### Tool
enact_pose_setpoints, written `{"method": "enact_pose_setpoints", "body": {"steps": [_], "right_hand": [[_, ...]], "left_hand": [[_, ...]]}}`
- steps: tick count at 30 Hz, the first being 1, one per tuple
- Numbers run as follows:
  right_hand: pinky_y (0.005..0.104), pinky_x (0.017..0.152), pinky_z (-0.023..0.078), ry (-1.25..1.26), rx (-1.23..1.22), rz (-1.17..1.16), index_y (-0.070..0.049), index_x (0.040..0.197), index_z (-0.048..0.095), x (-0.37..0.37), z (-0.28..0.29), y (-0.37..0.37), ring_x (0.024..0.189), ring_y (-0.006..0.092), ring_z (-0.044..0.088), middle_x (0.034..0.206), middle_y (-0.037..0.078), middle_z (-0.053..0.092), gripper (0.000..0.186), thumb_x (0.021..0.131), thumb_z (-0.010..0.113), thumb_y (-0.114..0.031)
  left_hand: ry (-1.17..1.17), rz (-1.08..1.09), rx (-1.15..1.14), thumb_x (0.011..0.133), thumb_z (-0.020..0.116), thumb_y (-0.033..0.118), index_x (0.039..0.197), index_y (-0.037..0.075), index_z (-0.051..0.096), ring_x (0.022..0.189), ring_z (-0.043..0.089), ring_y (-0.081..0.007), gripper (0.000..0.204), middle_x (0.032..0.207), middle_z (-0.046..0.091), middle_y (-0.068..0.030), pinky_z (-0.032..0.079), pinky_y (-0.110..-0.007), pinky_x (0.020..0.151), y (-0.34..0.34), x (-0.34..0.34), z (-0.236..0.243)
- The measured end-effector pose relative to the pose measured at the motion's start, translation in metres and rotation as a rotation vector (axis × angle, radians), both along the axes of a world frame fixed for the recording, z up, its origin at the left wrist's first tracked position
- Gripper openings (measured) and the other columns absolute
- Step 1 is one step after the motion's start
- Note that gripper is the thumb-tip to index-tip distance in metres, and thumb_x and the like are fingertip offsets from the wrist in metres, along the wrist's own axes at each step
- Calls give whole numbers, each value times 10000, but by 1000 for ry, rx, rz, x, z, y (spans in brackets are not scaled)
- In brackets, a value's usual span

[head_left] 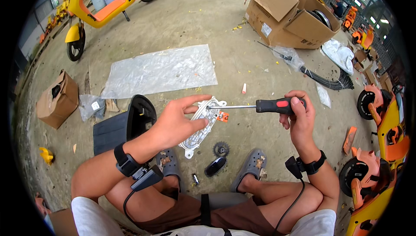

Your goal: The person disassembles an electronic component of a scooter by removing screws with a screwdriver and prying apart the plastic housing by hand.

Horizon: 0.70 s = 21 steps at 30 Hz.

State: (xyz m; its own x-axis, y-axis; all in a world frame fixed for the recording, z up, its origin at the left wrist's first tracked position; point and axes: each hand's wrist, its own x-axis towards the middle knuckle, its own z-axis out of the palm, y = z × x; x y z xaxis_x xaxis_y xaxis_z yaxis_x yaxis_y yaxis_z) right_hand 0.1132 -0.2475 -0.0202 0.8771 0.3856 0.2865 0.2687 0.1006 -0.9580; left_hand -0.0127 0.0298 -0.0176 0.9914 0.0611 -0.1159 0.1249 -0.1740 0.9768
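Left hand (177, 119) holds a silver casting (196, 139), right hand (300, 116) a screwdriver (269, 106). Far-end screw work seems underway, next needing steady alignment.

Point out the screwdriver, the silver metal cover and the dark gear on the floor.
Screwdriver (265, 106): head view, front end of its handle.
Silver metal cover (201, 135): head view, lower half of its face.
Dark gear (221, 149): head view, middle of its toothed disc.
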Motion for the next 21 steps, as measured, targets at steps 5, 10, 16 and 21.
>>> {"method": "enact_pose_setpoints", "body": {"steps": [5, 10, 16, 21], "right_hand": [[220, 403, 379, -7, -9, -3, -7, 1049, 557, 0, 1, 0, 519, 98, 558, 735, 85, 628, 232, 991, 526, -229], [219, 405, 380, -2, -2, -7, -9, 1052, 556, 0, 0, 0, 522, 98, 561, 733, 85, 629, 234, 993, 528, -233], [220, 410, 385, -5, 6, -1, -11, 1057, 555, 0, -2, -1, 523, 100, 562, 730, 87, 633, 239, 993, 532, -241], [222, 415, 388, -18, 10, -21, -10, 1061, 553, -1, 0, -1, 519, 101, 558, 724, 86, 635, 244, 993, 535, -244]], "left_hand": [[-56, 7, 115, 868, 660, -3, 1315, 17, 586, 903, 581, -48, 453, 1084, 702, -81, 494, -220, 770, 3, 0, -2], [-15, 9, 83, 878, 656, -10, 1288, 7, 601, 884, 585, -42, 414, 1066, 705, -73, 494, -214, 754, 2, 2, -3], [46, 26, 26, 885, 653, -25, 1264, -5, 608, 878, 599, -42, 383, 1047, 710, -71, 499, -210, 741, 0, 0, 3], [27, 21, -13, 886, 648, -31, 1281, -7, 597, 875, 599, -37, 399, 1046, 710, -68, 498, -205, 736, -1, 0, 3]]}}
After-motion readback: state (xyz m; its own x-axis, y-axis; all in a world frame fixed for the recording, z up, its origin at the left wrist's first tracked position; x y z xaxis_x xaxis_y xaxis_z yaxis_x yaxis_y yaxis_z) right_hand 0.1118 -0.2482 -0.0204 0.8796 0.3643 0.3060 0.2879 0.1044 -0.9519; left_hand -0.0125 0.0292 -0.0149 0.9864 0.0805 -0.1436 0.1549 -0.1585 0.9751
